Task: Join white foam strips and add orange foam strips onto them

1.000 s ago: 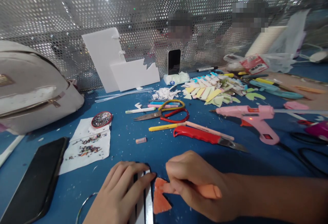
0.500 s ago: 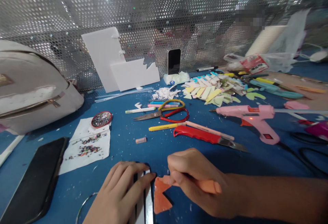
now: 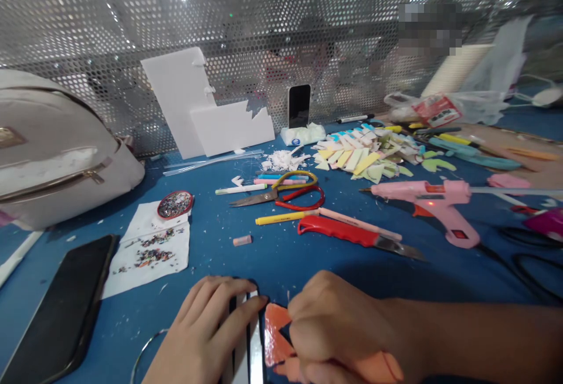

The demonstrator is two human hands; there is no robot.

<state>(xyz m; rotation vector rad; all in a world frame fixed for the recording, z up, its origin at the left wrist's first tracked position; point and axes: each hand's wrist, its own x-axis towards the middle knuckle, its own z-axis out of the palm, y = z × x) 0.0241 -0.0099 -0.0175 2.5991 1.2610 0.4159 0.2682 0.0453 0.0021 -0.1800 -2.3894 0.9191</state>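
Observation:
My left hand lies flat with its fingers stretched over white strips with dark gaps between them, at the bottom of the view. What lies under the palm is hidden. Just right of those strips is an orange piece with a notched right edge and a wet-looking shine. My right hand is wrapped round an orange marker, its tip end low beside the piece's bottom edge. Ahead of the hands lie a small pink cap and a red-handled knife with its blade out.
Scissors and several markers lie mid-table. A pink glue gun, its light lit, sits right with a cord. Cut coloured scraps are heaped behind. At left are a phone, glitter-strewn paper and a backpack.
My right hand has moved down and toward me with the orange marker, from the top of the orange piece to its bottom edge. My left hand stays in place.

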